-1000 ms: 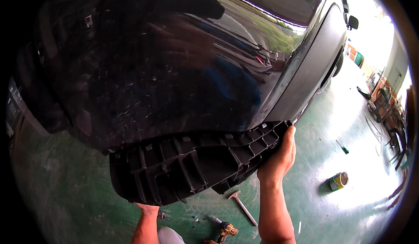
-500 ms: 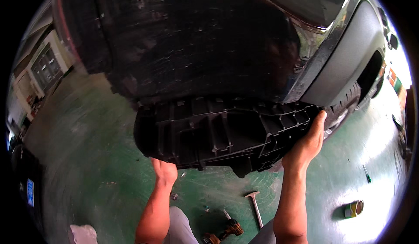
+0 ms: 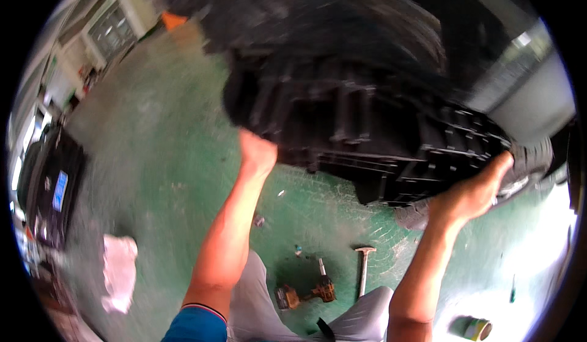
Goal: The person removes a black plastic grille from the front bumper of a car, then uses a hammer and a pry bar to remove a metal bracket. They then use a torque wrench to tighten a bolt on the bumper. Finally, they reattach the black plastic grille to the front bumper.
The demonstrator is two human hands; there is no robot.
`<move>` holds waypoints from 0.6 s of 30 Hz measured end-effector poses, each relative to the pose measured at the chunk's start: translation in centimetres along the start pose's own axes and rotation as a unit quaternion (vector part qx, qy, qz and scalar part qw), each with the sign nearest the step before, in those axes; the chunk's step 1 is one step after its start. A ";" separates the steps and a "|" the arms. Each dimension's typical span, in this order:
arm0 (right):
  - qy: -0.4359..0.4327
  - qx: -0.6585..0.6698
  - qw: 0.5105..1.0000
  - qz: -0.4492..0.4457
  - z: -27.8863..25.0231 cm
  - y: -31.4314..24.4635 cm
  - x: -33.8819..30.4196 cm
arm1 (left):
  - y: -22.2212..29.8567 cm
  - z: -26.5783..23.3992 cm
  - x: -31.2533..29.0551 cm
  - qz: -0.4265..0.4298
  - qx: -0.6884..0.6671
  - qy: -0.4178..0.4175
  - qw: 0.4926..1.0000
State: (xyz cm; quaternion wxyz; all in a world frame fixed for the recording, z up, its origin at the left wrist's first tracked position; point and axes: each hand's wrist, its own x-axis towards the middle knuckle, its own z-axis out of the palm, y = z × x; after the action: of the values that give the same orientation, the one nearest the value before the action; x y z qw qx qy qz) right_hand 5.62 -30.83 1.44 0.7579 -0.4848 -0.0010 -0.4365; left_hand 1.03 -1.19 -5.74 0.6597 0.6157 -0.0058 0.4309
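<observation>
A large black ribbed plastic car panel (image 3: 391,125) is held up in front of me, its hollow, webbed side facing me. My left hand (image 3: 257,151) grips its lower left edge from below; most of the fingers are hidden behind it. At the panel's right end, my right hand (image 3: 468,198) is closed round the edge with the thumb on the near side. Just above and behind, touching or nearly so, is the dark, scratched body of a vehicle (image 3: 330,21), blurred here.
On the green floor (image 3: 159,152) between my legs lie a yellow-and-black cordless driver (image 3: 324,290) and a hammer (image 3: 364,268). A tin can (image 3: 477,328) and a screwdriver (image 3: 513,290) are at right. A whitish cloth (image 3: 119,275) and dark car (image 3: 58,186) are at left; the vehicle's wheel (image 3: 535,161) is right.
The panel, still in both hands, has moved up and to the right in the picture and tilts down more at its right end. The view has shifted, showing more floor and my left sleeve.
</observation>
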 end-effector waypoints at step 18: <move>-0.002 -0.024 0.999 0.042 0.7 -3.6 -0.3 | 4.6 2.7 0.4 0.067 0.112 -0.016 0.991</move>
State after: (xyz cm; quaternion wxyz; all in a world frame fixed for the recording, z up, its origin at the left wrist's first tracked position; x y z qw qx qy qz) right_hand 3.35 -30.66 4.31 0.7637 -0.5034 0.0278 -0.4032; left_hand 0.05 -3.76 -1.21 0.5561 0.6906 -0.0090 0.4623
